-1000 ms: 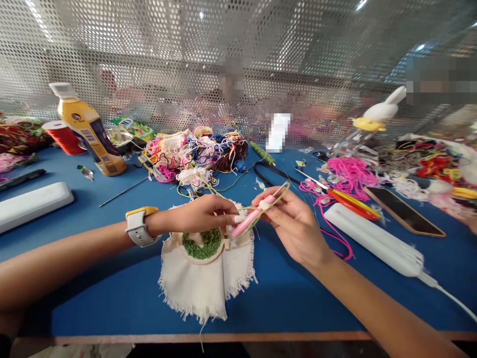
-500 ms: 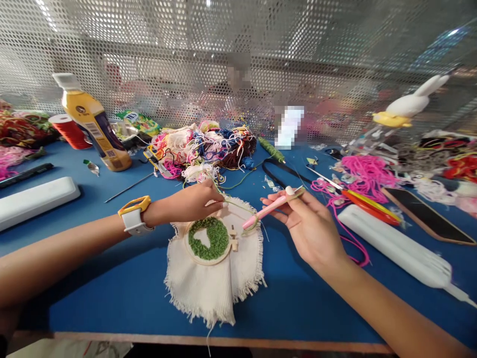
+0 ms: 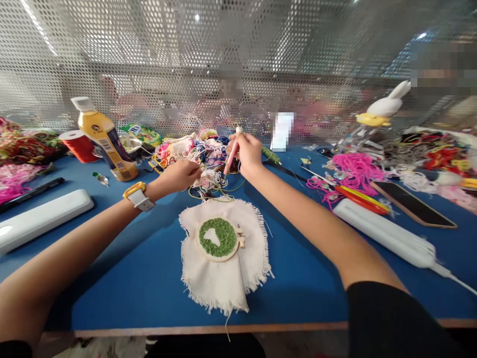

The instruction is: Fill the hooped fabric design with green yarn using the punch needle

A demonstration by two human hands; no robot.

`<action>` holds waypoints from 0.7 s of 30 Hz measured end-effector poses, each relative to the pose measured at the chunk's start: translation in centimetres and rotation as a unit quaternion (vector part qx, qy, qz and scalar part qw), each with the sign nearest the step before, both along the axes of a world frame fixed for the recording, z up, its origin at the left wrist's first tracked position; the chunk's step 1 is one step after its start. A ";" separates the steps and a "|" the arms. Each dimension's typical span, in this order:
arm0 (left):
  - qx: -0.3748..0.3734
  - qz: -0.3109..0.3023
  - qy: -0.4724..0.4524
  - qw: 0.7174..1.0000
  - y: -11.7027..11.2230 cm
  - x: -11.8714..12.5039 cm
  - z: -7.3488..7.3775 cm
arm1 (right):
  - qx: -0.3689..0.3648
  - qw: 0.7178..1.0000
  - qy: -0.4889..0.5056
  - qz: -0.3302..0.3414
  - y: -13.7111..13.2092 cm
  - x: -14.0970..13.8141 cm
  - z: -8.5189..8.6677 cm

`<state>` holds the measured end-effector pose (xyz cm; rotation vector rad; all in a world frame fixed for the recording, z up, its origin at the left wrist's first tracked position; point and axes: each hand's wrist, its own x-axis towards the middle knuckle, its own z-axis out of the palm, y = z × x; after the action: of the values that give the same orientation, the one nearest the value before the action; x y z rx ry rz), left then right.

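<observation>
Indoors, blue table (image 3: 149,268), perforated screen (image 3: 149,59); right hand (image 3: 249,151) around pink pen (image 3: 231,156), left hand (image 3: 182,175) clutching yarn (image 3: 208,149)

A blue counter (image 3: 141,278) (wood-edged at the front) meets a perforated metal screen (image 3: 149,59) catching bright overhead light.

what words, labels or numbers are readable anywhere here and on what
No text here can be read for certain.
On the yellow bottle: a label with a round logo and a code patch, print too small to read.
On the green packet: pale lettering, too blurred to read.
On the pink tool in the right hand: no print visible.
On the phone: dark screen, nothing shown.
</observation>
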<state>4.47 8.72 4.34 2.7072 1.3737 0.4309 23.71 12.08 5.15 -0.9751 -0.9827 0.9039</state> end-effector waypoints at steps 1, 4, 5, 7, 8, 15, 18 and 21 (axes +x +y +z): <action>0.007 0.011 -0.007 1.000 0.2 -0.1 -0.3 | 0.005 1.000 0.008 -0.005 1.3 -0.9 0.4; 0.028 0.035 -0.012 0.999 0.3 0.0 -1.0 | -0.001 0.997 0.060 -0.043 4.1 -2.8 1.1; 0.033 0.038 -0.007 0.999 0.2 0.1 -1.2 | -0.006 0.996 0.070 -0.055 4.7 -3.1 1.1; 0.037 0.033 0.011 0.999 0.0 0.3 -1.5 | -0.010 0.996 0.070 -0.063 5.5 -3.2 1.0; 0.037 0.028 0.023 0.999 -0.1 0.4 -1.6 | -0.010 0.996 0.062 -0.063 5.7 -3.0 0.8; 0.048 0.017 0.099 0.994 -0.5 0.7 -2.2 | 0.009 0.996 0.002 -0.085 6.8 -1.1 0.0; 0.050 0.016 0.123 0.991 -0.5 0.7 -2.2 | 0.028 0.995 -0.007 -0.098 7.8 -0.2 -0.2; 0.053 0.016 0.139 0.989 -0.5 0.6 -2.0 | 0.040 0.994 -0.035 -0.100 8.6 0.7 -0.2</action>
<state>5.06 8.19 2.30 2.9255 1.4990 0.1334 24.37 20.70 4.93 -1.0234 -0.9546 0.6629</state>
